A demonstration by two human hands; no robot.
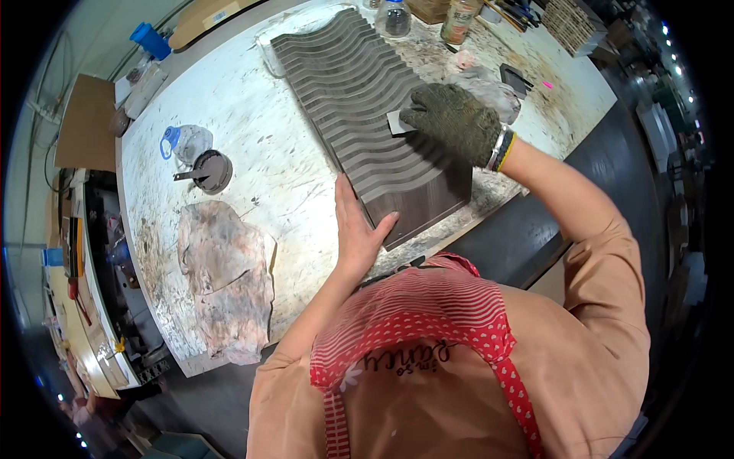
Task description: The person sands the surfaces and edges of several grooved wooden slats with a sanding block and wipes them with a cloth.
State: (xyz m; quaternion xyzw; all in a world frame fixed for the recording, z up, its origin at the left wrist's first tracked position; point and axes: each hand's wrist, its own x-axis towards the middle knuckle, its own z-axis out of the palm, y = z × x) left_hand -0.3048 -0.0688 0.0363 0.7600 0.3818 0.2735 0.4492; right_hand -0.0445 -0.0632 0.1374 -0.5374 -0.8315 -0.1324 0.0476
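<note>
A dark grey-brown panel with wavy ridges lies at a slant across the worktable. My right hand, in a dark, soiled work glove, is closed on a small pale flat piece, and presses it against the ridges near the panel's right side. Whether this piece is sandpaper or a scraper I cannot tell. Bare, my left hand rests at the panel's near left corner. Its fingers stretch along the side edge, and the thumb touches the smooth near end.
Left of the panel are an open tub of dark paste with a spatula across it, a clear plastic bottle and a stained cloth. Beyond my right hand sits a crumpled plastic bag. A jar and a labelled bottle stand behind.
</note>
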